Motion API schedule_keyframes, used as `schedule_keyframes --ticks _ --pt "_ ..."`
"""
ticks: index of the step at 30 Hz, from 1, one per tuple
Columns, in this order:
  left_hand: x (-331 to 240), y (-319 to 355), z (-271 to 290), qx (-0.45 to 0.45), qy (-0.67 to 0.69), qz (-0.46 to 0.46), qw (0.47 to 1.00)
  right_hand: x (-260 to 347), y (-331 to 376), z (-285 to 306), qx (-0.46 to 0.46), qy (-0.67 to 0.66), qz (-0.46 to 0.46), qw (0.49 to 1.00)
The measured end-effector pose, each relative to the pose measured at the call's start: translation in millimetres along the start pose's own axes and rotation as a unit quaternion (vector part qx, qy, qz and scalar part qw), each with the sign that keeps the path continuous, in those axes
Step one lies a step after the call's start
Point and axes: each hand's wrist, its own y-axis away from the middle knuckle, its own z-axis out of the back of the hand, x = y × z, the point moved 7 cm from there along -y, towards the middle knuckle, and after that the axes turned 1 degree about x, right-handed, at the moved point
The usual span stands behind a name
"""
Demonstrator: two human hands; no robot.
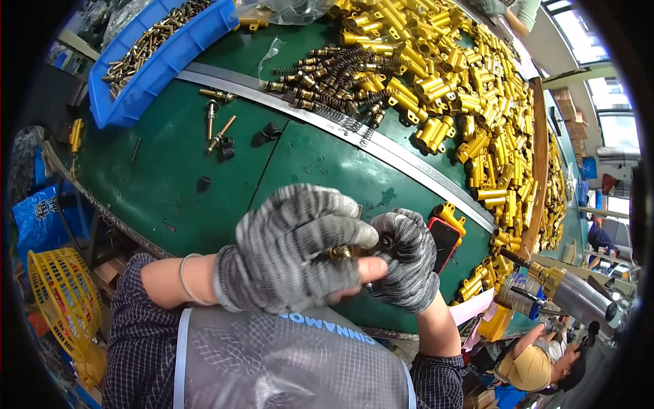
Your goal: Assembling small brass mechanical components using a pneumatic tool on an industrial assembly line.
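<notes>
Both hands wear grey striped knit gloves and meet in front of my apron. My left hand (293, 249) curls with its fingers bent, a small brass-coloured part (339, 252) showing between fingers and thumb. The bare tip of its thumb presses against the other glove. My right hand (407, 262) is closed in a fist around a dark, round-ended piece (386, 241), mostly hidden by its fingers. Beyond them on the green table (204, 160) lie brass-tipped rods (212, 121) and black caps (267, 133). A red-edged phone (444, 240) lies just past my right hand.
A blue bin (109, 109) of brass rods stands at far left. Behind a metal strip (409, 167) lie dark springs (334, 82) and heaped gold cylinders (436, 133). At right is a power tool (579, 296); a seated person (528, 365) is beyond. A yellow basket (65, 300) is low left.
</notes>
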Motion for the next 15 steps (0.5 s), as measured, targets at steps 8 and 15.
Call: schedule_keyframes --ticks 8,15 --pt "8.4 15.6 -1.0 -0.026 -0.058 0.015 0.998 -1.6 4.3 -1.4 -0.024 -0.015 0.004 1.0" --pt "14.9 19.3 0.3 -0.03 -0.005 0.033 0.999 -0.5 6.0 -5.9 0.003 -0.002 0.04 0.999"
